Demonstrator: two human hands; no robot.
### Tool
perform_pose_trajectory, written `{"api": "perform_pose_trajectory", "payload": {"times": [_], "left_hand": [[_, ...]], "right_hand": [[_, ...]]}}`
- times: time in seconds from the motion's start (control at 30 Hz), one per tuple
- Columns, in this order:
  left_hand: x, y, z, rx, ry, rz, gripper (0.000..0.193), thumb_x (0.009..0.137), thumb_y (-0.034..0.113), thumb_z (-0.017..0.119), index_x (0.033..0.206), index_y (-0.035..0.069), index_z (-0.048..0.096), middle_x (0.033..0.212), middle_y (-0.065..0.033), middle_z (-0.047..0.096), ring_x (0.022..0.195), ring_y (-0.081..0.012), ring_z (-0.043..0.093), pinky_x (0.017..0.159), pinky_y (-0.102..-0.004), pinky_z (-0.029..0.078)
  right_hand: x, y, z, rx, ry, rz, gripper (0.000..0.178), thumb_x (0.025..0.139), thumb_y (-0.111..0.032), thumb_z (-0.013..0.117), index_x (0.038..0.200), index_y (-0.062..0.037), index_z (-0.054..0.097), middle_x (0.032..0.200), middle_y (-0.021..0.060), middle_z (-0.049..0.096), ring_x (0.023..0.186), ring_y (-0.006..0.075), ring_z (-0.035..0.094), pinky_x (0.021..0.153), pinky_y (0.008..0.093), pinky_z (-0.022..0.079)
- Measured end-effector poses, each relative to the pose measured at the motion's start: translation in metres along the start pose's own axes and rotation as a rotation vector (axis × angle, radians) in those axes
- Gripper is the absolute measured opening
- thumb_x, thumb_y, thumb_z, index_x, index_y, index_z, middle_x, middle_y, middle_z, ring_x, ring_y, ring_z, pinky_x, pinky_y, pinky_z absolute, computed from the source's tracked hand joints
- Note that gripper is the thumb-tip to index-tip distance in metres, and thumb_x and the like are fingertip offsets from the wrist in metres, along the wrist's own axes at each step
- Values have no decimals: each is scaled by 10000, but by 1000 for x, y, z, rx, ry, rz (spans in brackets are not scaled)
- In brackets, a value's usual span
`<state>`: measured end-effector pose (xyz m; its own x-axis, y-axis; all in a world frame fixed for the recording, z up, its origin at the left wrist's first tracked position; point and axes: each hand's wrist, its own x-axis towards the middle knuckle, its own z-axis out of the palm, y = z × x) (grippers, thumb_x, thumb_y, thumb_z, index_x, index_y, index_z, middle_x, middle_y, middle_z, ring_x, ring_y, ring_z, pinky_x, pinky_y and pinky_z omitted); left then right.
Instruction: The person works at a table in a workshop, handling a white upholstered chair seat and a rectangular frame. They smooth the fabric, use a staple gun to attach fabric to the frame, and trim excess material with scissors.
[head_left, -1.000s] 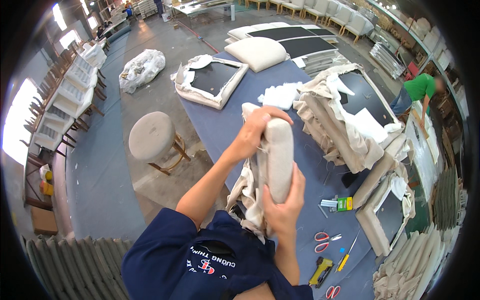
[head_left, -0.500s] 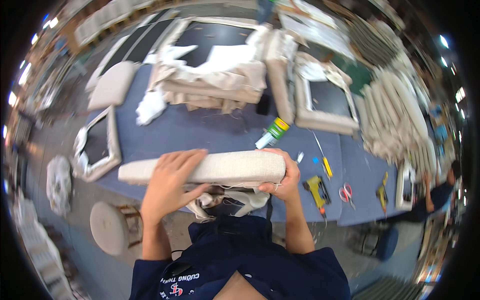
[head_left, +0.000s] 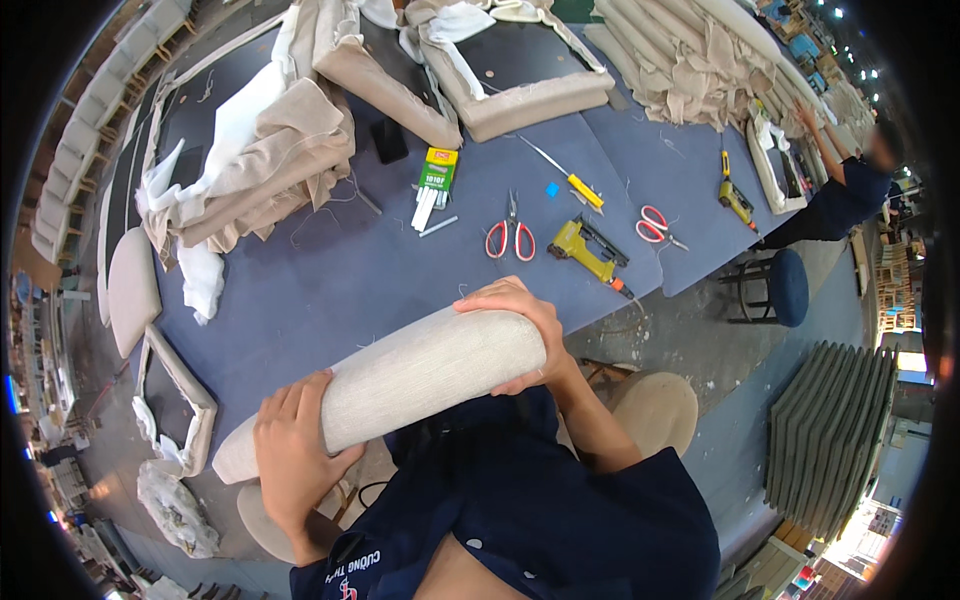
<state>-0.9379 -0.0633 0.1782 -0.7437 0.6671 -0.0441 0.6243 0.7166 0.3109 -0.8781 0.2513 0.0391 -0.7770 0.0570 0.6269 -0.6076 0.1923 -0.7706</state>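
Observation:
A long cushion covered in cream cloth (head_left: 415, 375) is held on edge close to my body, over the table's front edge. My left hand (head_left: 298, 440) grips it near its lower left end, fingers over the top and thumb on the near side. Round its right end curls my right hand (head_left: 520, 325), fingers on top and thumb beneath. A few loose threads stick up from the upper edge. Just beyond the right hand, red-handled scissors (head_left: 511, 235) and a yellow-green staple gun (head_left: 588, 250) lie on the table.
Beyond lie a green box of white sticks (head_left: 436, 180), a yellow-handled tool (head_left: 583, 190), more scissors (head_left: 655, 228) and a second staple gun (head_left: 735, 200). Padded frames (head_left: 535, 110) and a heap of beige cloth (head_left: 270, 170) stand farther back. At the right, a person (head_left: 850, 195) works beside a blue stool (head_left: 785, 288).
The cushion has tilted, its right end now higher and its broad side facing me, both hands still on it. My view has swung right, and scissors now show beyond my right hand.

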Motion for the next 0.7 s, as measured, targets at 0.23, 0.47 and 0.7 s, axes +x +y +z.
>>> {"api": "perform_pose_trajectory", "payload": {"times": [0.23,0.47,0.7], "left_hand": [[1,-7,-4,-54,-53,-49,780,510,150,864,1251,39,649,1236,-133,725,1096,-380,668,947,-469,511],[-1,6,9,-89,61,-36,758,572,227,910,1257,32,651,1227,-170,713,1119,-389,670,982,-479,519],[49,84,57,272,205,10,404,904,288,645,1168,-16,682,1086,-174,698,939,-357,679,877,-455,534]], "right_hand": [[3,-7,10,-22,22,-54,890,635,-505,962,1325,-31,660,1233,134,752,1102,302,726,937,430,463],[-13,19,-6,-35,-6,90,731,750,-541,855,1189,26,716,1158,187,747,1046,349,700,948,458,517],[-55,53,-40,182,404,399,1066,929,-869,394,1454,54,492,1445,234,581,1303,355,604,1064,498,533]]}}
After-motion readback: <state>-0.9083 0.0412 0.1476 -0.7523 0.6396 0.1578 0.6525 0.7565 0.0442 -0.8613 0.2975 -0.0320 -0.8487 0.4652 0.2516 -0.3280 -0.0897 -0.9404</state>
